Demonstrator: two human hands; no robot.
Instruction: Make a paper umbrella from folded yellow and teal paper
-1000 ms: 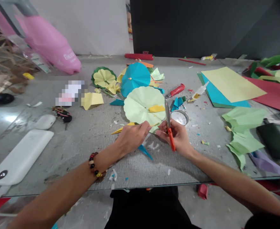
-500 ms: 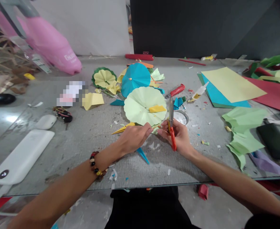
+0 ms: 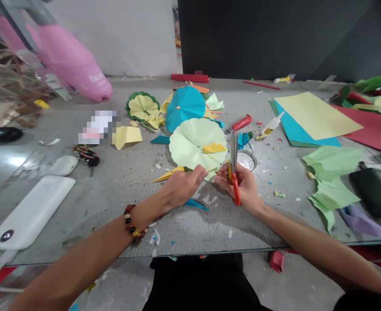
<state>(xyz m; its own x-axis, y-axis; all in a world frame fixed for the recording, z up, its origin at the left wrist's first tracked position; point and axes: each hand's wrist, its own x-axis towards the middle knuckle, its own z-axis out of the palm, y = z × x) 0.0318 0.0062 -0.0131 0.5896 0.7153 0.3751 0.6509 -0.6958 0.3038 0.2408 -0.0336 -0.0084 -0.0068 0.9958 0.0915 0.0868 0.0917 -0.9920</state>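
My right hand [image 3: 246, 186] grips red-handled scissors [image 3: 235, 180], blades toward twelve o'clock; at its nine, my left hand [image 3: 185, 185] pinches a thin yellowish piece [image 3: 211, 171]. Just beyond, at that hand's twelve, lies a pale-green paper disc [image 3: 188, 144].

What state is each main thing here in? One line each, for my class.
Scissors: held in the right hand; blade gap unclear.
Left hand: closed, pinching a thin piece.
Light green disc: creased, spread out, yellow scrap on top.
Red-handled tool: lying down.
Tape roll: lying flat.
Yellow sheet: flat, overlapping the blue sheet.
Light green paper: crumpled.
Power bank: cable plugged in.
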